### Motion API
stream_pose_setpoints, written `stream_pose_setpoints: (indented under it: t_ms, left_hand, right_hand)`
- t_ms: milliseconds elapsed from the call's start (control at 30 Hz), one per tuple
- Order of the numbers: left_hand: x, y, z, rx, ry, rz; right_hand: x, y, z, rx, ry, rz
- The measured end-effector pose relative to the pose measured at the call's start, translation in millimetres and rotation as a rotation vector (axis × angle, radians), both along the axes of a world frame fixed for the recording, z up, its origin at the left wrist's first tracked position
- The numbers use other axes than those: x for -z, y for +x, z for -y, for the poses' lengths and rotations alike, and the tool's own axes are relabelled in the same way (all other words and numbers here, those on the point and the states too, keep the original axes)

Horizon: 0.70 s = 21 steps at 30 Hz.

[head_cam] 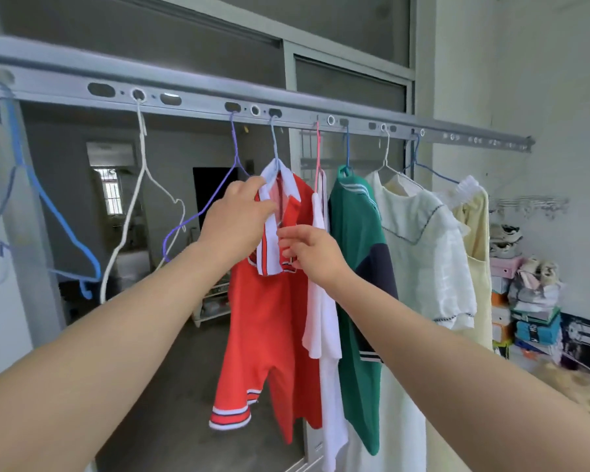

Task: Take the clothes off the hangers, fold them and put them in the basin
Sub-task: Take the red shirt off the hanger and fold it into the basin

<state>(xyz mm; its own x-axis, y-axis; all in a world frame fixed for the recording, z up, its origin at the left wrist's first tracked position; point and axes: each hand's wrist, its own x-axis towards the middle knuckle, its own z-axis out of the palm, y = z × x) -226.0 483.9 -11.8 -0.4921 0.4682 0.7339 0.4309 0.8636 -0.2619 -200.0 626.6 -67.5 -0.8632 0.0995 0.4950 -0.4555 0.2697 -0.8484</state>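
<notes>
empty hangers (141,137) dangle from the rail (198,101) at left. left hand (239,216) grips the white collar of the red shirt (269,335), which hangs mid-rail; right hand (310,253) pinches the shirt's front just below. green shirt (358,267) and cream dress (423,253) hang further right.

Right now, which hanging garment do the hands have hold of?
The red shirt, leftmost of the hung clothes. The left hand grips its white collar, the right hand pinches its front; the green shirt and the rest hang unheld.

Hanger (274,142) shoulders unseen (inside red shirt (269,318))
</notes>
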Motion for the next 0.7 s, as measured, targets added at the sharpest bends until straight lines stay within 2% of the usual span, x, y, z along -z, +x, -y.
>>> stream_pose_setpoints:
  t_ms: [100, 167, 233, 433, 567, 700]
  left_hand:
    - [-1.7, -17.5, 1.6, -0.062, -0.048, 0.077]
    - [3.0, -28.0, 5.6, -0.144, -0.101, 0.063]
    - [5.7, -36.5, 10.4, -0.196, -0.039, 0.047]
    - [11.8, -44.6, 31.8, -0.111, 0.326, 0.189]
    - [10.9, -48.5, 37.9, 0.107, 0.572, 0.233]
    - [13.8, -57.7, 45.2, 0.309, 0.867, 0.431]
  right_hand:
    - [-7.8, -17.3, 2.3, 0.054, 0.044, -0.022]
    - [-13.8, -31.7, 6.2, 0.086, 0.07, -0.032]
    - [-22.2, -44.6, 11.2, 0.119, 0.099, -0.052]
    - [-46.2, -63.3, 31.2, 0.194, 0.227, -0.104]
    - [-55.4, -72.5, 46.2, 0.221, 0.339, -0.106]
    - [-58.6, -81.5, 66.2, 0.201, 0.383, -0.072]
